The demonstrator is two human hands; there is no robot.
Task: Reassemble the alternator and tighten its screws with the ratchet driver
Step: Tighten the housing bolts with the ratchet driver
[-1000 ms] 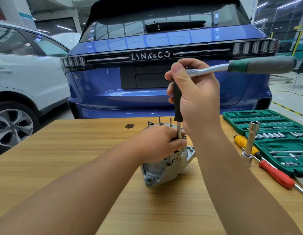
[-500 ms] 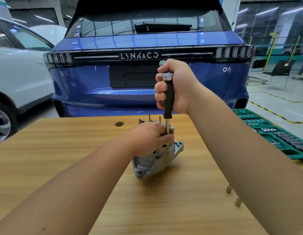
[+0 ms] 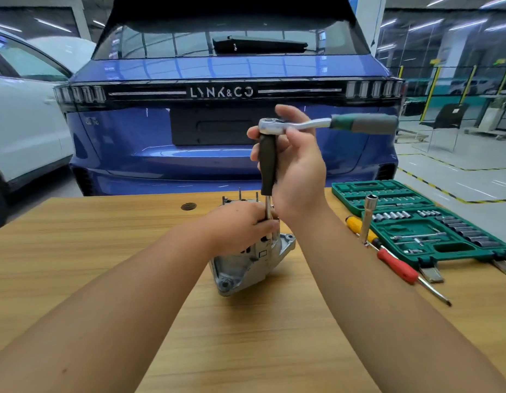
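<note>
A silver alternator (image 3: 247, 265) stands on the wooden table (image 3: 104, 251), near its middle. My left hand (image 3: 243, 225) grips its top and pinches the steel shaft of the driver where it meets the housing. The driver's black handle (image 3: 268, 163) rises straight up from there. On its top sits the chrome head of the ratchet (image 3: 271, 126), whose green and grey handle (image 3: 365, 123) points right. My right hand (image 3: 298, 168) holds the black handle just under the ratchet head, thumb and fingers curled round it. The screw under the shaft is hidden by my left hand.
An open green socket set case (image 3: 416, 219) lies at the right of the table. Beside it stand a long socket (image 3: 368, 217) and lie a yellow-handled (image 3: 356, 224) and a red-handled screwdriver (image 3: 399, 265). A blue car (image 3: 226, 143) is parked behind the table, a white car (image 3: 25, 131) to the left.
The ratchet handle has swung back to point right. Half a second ago my right hand was a fist round the black handle; now its grip looks looser. My view has shifted back left, so the tool case shows again.
</note>
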